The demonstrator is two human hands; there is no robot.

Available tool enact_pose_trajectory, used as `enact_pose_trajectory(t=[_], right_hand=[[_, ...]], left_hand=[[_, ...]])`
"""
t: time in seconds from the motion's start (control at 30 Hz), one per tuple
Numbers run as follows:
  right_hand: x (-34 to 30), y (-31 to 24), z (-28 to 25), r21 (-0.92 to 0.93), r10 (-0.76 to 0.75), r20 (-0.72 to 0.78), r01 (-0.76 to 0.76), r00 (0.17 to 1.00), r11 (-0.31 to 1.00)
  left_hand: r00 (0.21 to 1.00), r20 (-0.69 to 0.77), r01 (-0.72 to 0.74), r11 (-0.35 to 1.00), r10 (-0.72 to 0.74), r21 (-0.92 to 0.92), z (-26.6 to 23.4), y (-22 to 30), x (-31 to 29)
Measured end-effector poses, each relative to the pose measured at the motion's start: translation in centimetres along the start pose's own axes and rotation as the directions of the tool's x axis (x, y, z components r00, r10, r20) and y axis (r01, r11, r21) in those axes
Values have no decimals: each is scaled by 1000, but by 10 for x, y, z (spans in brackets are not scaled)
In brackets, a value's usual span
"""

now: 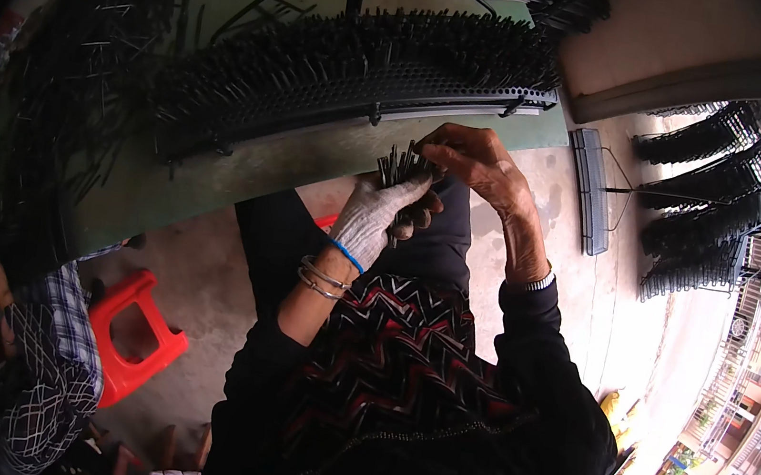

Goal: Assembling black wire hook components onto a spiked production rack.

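My left hand (377,215), in a white knitted glove with dark fingertips, is closed round a bundle of thin black strips (395,165) that stick up above the fist. My bare right hand (490,173) is at the top of that bundle, thumb and fingers bent together in a pinch. What lies between those fingertips is too small to make out. Just beyond both hands, a long black perforated rack (322,100) stands on the green table, packed with many upright black strips (378,40).
Loose black strips lie over the left of the green table (246,162). A red plastic stool (131,339) and a seated person's checked sleeve (44,385) are at lower left. On the floor to the right stand a rack with a long handle (588,193) and several filled black racks (708,199).
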State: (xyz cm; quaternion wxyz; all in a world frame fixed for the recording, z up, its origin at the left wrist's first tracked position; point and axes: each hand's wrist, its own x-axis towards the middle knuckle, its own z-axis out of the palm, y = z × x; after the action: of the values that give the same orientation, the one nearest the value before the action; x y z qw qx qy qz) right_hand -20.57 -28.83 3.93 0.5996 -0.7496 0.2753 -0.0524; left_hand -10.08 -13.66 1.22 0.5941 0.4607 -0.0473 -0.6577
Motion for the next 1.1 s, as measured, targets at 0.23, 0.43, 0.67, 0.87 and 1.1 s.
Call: enact_pose_trajectory(t=[0.23, 0.43, 0.67, 0.87, 1.1], right_hand=[[2, -5, 0, 132, 29, -38, -23, 999, 991], [14, -17, -13, -102, -251, -563, 235, 787, 967], [52, -7, -19, -511, -561, -643, 254, 522, 821], [61, -3, -15, -550, -569, -616, 220, 544, 806], [61, -1, -24, -589, -588, -575, 212, 569, 780]], left_hand=[[997, -60, -31, 985, 41, 169, -1, 6, 2], [994, -107, -45, 990, 31, -132, -21, 11, 22], [999, -4, -43, 984, 43, -172, -11, 23, 37], [998, 42, 64, 869, -50, -491, -26, 13, 58], [999, 47, 26, 878, -4, -478, -20, 17, 48]])
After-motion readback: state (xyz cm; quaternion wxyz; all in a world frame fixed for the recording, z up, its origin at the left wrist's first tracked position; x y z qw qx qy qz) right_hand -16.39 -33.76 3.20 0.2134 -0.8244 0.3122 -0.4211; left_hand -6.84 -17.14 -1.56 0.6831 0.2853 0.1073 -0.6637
